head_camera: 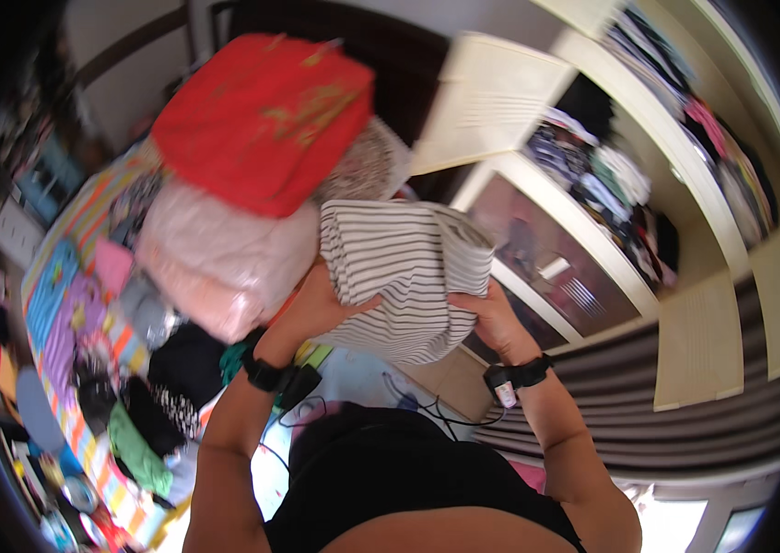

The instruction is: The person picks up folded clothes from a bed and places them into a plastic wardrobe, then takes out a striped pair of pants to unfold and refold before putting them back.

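Observation:
A folded white cloth with dark stripes [397, 269] is held up between my two hands in front of my body. My left hand [317, 301] grips its left side, thumb on the front and the other fingers hidden. On its lower right side my right hand [490, 318] has hold, with the thumb over the striped fabric. Just left of the cloth lies a pale pink bundle in clear plastic [224, 249]. Above that bundle rests a red fabric bag with gold patterns [265, 124]. Each of my wrists wears a black strapped device.
A bed with a striped sheet [124, 345] at left bears scattered clothes, including a green garment [137, 449]. At right stands a cream wardrobe [697, 159] with open doors and clothes on its shelves [604, 180]. Black cables [431, 408] hang near my waist. A dark curtain [611, 415] is at lower right.

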### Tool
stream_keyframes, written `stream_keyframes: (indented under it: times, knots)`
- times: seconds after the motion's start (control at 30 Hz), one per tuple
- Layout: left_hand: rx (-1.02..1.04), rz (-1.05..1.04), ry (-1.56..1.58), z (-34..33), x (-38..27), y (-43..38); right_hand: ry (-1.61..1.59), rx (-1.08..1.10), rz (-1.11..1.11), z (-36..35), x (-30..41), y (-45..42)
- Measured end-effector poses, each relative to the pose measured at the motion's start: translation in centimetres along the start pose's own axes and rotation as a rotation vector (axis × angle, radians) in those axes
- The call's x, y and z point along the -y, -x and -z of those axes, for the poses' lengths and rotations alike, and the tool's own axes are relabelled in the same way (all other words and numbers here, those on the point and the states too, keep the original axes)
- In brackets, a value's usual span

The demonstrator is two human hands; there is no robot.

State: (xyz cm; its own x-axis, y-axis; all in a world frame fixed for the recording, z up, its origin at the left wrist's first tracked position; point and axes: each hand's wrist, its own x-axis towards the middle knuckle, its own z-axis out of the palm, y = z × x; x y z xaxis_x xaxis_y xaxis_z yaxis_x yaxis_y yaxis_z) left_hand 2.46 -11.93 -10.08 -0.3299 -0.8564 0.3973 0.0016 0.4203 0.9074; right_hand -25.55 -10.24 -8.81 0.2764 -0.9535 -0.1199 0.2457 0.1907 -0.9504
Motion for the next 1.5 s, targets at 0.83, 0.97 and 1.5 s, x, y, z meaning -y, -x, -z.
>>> stream_keyframes:
  times: [0.83,0.97,1.5]
  knots:
    - [0.305,-0.513,-0.171,-27.9,-11.1,-26.6,-0.126,-0.453,0.825,27.1,18.4,13.9]
    - [0.331,-0.367,-0.094,-26.8,-13.3,-32.6,-0.007,-0.585,0.827,25.7,24.7,12.6]
    - [0.523,-0.234,0.534,-22.5,-28.8,-60.8,0.224,-0.344,0.559,25.8,51.1,-0.9]
